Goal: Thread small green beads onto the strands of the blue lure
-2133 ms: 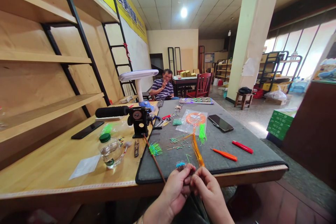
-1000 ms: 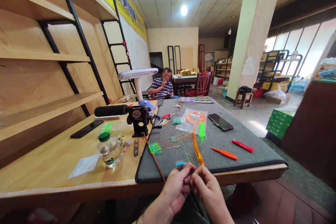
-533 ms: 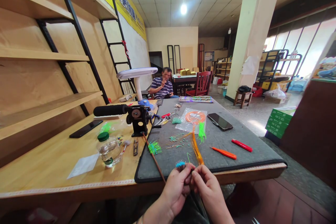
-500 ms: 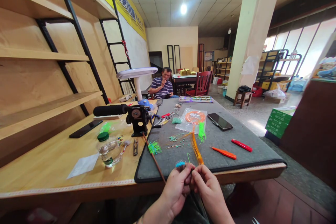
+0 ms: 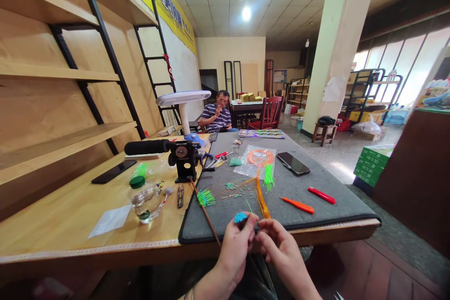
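Our left hand (image 5: 234,246) pinches a blue bristly cluster (image 5: 240,218) at its far side, beyond the thumb, so this hand is the nearer to it; our right hand (image 5: 283,248) has its fingers curled just beside, and we cannot tell whether they grip anything. A thin green strand (image 5: 249,206) stands up between our hands, its long axis leaning forward and slightly left. Ahead of our right hand, glossy orange strands (image 5: 261,199) run away lengthwise over the soft grey mat (image 5: 316,183) on the smooth wooden desk (image 5: 70,225).
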A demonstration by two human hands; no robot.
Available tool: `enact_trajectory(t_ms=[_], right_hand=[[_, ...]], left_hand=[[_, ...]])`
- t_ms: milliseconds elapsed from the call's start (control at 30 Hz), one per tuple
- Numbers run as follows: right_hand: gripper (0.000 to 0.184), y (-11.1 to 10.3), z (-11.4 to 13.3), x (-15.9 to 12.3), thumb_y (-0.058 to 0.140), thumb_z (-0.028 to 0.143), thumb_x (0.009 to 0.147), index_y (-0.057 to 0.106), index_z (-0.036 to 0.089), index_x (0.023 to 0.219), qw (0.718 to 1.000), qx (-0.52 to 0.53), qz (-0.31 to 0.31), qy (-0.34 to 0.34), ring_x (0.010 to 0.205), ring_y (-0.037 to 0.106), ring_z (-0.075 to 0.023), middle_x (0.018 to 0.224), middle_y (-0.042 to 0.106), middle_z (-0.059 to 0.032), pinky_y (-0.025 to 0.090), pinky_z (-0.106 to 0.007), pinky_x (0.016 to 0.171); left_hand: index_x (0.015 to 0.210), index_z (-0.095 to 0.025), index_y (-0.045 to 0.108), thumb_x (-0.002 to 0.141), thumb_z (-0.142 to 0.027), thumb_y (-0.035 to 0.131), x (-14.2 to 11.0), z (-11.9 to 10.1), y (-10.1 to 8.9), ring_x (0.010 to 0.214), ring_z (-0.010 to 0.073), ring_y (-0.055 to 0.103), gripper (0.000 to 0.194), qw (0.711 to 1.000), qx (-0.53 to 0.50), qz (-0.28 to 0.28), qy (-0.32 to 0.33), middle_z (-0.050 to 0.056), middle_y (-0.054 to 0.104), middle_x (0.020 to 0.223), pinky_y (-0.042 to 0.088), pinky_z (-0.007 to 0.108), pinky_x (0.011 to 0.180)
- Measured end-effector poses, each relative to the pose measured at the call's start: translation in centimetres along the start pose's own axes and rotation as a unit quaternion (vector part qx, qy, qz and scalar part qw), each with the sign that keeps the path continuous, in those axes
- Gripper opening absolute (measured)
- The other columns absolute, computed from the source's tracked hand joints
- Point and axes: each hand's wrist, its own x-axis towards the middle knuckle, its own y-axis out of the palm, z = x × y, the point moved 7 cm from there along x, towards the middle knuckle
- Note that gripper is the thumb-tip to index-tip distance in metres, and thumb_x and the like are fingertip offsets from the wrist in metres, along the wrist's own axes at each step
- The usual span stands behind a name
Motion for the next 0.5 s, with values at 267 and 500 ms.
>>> enact_trajectory(t_ms=[267,500], right_hand=[[0.035,-0.3,1.2,1.0,0.061,0.050,0.079,0.060,0.017,0.067,0.997,-0.045,-0.032,-0.050,0.057,0.052,-0.0135,0.060,0.060,-0.0007,0.043,-0.024,0.056],[0.034,-0.5,1.9,1.4,0.064,0.047,0.078,0.066,0.016,0.093,0.999,-0.016,-0.004,-0.051,0.072,0.062,-0.0208,0.075,0.069,-0.0058,0.047,-0.030,0.068]], left_hand=[[0.072,-0.014,0.060,0.064,-0.049,0.075,0.1,-1.4,0.9,0.050,0.0069,0.038,0.039,0.997,0.030,0.015,0.072,-0.005,0.045,0.053,0.032,0.020,0.050],[0.079,-0.013,0.063,0.066,-0.053,0.072,0.7,-2.6,1.2,0.049,0.0074,0.037,0.043,0.994,0.065,0.026,0.084,-0.006,0.044,0.051,0.035,0.020,0.050]])
